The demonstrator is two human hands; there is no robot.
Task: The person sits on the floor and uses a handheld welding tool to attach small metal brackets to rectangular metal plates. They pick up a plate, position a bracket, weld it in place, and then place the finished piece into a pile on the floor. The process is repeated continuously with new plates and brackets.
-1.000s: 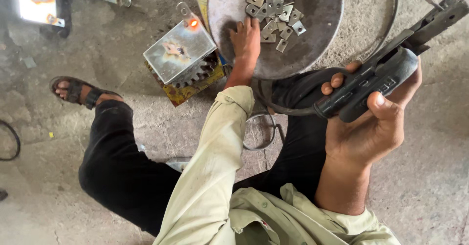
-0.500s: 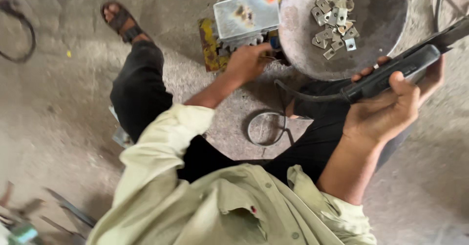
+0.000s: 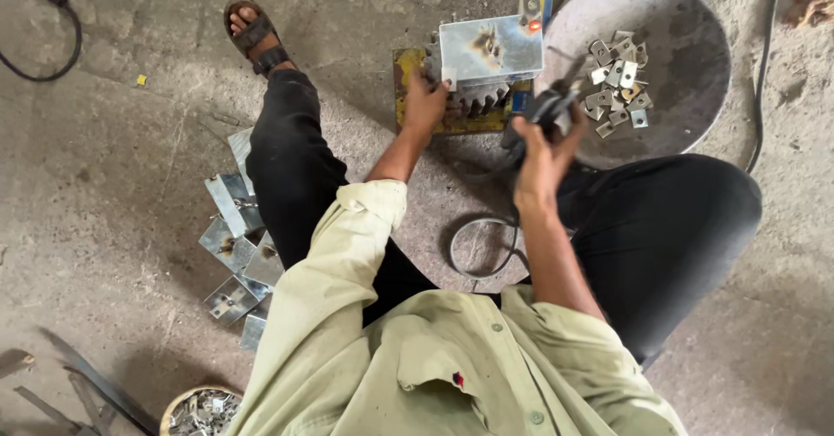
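Rough concrete floor [image 3: 104, 184], both hands working at a block set between the knees.

From my remote seat, going left to right: cut metal plates [image 3: 233, 254] lie well left of my left hand [image 3: 424, 104], whose grip is closed on the near-left corner of the shiny metal box [image 3: 491, 48] atop a toothed gear [image 3: 476, 99]. Just right, my right hand [image 3: 540, 145] wraps shut around a dark welding holder [image 3: 554, 106]. Beyond it, a round pan [image 3: 695, 45] holds small brackets [image 3: 618, 62].

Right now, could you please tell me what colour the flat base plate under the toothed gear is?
Yellow, worn and rusty: the flat base plate shows best in the head view.
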